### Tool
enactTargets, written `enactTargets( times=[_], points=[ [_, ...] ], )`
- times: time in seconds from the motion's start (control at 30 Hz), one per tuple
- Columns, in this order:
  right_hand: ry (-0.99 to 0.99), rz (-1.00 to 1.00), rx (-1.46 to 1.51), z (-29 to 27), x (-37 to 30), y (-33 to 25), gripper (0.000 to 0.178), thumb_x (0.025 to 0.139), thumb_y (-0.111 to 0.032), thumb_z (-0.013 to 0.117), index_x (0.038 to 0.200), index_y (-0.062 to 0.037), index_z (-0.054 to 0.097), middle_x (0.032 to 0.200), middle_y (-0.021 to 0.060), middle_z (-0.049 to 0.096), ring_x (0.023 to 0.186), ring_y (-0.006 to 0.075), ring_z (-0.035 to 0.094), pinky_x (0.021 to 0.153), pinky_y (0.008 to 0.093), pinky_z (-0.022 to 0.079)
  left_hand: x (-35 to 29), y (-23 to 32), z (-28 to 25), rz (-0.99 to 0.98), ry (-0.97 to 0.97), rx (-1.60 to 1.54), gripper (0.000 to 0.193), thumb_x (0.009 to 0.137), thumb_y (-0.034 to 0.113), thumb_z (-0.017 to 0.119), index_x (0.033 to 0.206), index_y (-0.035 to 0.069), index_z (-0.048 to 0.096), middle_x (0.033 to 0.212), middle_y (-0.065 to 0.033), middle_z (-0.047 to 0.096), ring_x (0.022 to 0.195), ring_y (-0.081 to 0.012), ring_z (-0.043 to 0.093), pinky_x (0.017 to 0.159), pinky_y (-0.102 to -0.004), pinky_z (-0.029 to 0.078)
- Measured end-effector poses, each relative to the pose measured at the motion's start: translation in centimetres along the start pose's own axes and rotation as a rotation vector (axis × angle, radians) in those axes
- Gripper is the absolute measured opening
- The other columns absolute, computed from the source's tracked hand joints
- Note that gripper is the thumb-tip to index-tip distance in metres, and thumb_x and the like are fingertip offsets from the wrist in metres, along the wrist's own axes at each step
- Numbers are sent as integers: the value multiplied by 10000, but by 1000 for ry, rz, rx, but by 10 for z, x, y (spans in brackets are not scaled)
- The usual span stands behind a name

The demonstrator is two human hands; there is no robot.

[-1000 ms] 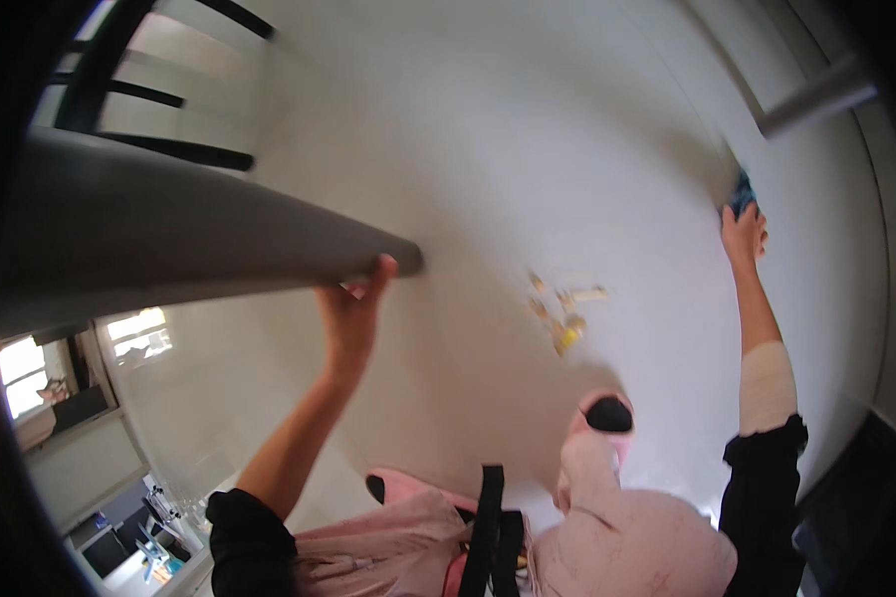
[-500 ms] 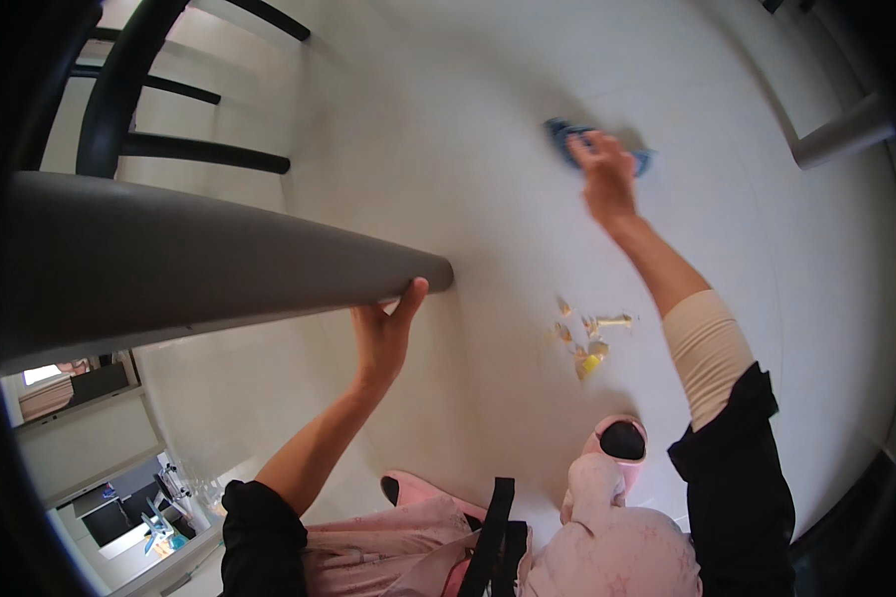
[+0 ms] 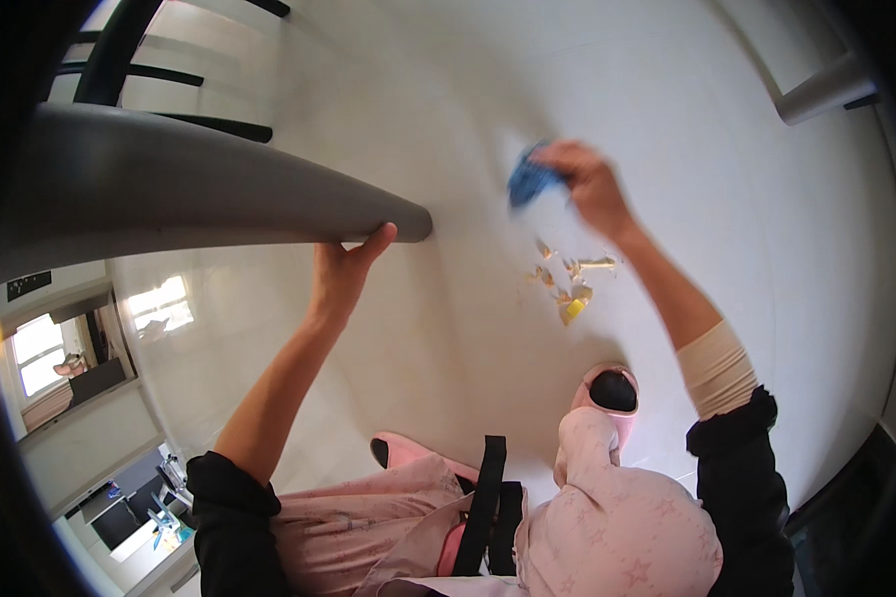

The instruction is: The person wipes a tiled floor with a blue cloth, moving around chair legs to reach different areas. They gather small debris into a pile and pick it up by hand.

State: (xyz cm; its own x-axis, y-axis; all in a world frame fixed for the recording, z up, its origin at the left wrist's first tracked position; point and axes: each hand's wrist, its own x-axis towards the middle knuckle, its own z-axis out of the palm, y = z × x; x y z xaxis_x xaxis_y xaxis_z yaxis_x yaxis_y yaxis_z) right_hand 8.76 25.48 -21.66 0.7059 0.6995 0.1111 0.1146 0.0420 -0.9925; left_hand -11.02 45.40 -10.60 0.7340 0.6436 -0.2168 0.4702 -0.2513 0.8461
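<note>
My left hand [image 3: 344, 279] grips a thick grey leg of furniture [image 3: 239, 189] near its floor end, thumb on the side facing me. Its other fingers are mostly hidden behind the leg. Out ahead to the right, my right hand [image 3: 589, 189], a little blurred, holds a crumpled blue cloth [image 3: 533, 177] that hangs from the fingers. Whether the cloth touches the floor, I cannot tell. Between that hand and my feet lies a small scatter of yellow and brownish scraps [image 3: 572, 289] on the pale floor [image 3: 448, 328].
Black chair legs [image 3: 110, 60] stand at the far left, and another grey leg [image 3: 826, 90] at the far right. My pink slippers [image 3: 607, 390] are close to the scraps. At the left edge are a pale cabinet [image 3: 105, 428] and a window [image 3: 38, 358].
My right hand has drawn the blue cloth back toward me and leftward, and the cloth is now more bunched. My left hand stays on the grey leg. The view has shifted slightly.
</note>
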Motion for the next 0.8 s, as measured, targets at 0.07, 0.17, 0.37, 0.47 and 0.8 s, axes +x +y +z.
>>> enactTargets(
  times=[0.07, 0.17, 0.37, 0.47, 0.8],
  points=[
    [194, -185, -529, -56, 29, 12, 439, 644, 131, 391, 947, -52, 651, 894, 157, 597, 900, 249, 544, 808, 313, 442, 1, 16, -6, -114, -104, 39, 361, 744, 219, 689, 1021, 42, 539, 1007, -27, 530, 998, -131, 457, 899, -289, 337],
    [452, 183, -1063, -119, 44, 28, 452, 704, 45, 437, 1042, -186, 629, 1105, 86, 493, 988, 294, 476, 848, 357, 408, 5, 17, -11, -162, -177, 52, 357, 749, 225, 682, 1028, 50, 546, 1024, -16, 534, 1013, -125, 455, 902, -283, 332],
    [324, 79, -1181, -84, -13, 48, 489, 692, 72, 463, 1094, -180, 583, 1140, 74, 449, 1046, 280, 415, 870, 437, 341, 5, 10, -15, -222, -177, 101, 387, 745, 223, 688, 1057, 51, 538, 1046, -25, 531, 1027, -125, 455, 907, -279, 332],
    [78, 3, -940, -34, -59, 26, 504, 656, 123, 461, 1056, -149, 604, 1075, 98, 477, 1033, 275, 412, 877, 436, 327, 4, 12, -19, -195, -170, 96, 388, 742, 213, 691, 1061, 50, 542, 1045, -27, 537, 1040, -124, 451, 910, -278, 331],
    [506, 100, -359, -118, -13, -11, 430, 684, 91, 430, 1035, -71, 620, 1022, 89, 535, 913, 185, 547, 764, 261, 453, 26, 73, -74, -175, -408, 404, 617, 647, 123, 742, 1207, 108, 484, 1090, -38, 546, 1016, -160, 496, 878, -295, 390]
  ],
)
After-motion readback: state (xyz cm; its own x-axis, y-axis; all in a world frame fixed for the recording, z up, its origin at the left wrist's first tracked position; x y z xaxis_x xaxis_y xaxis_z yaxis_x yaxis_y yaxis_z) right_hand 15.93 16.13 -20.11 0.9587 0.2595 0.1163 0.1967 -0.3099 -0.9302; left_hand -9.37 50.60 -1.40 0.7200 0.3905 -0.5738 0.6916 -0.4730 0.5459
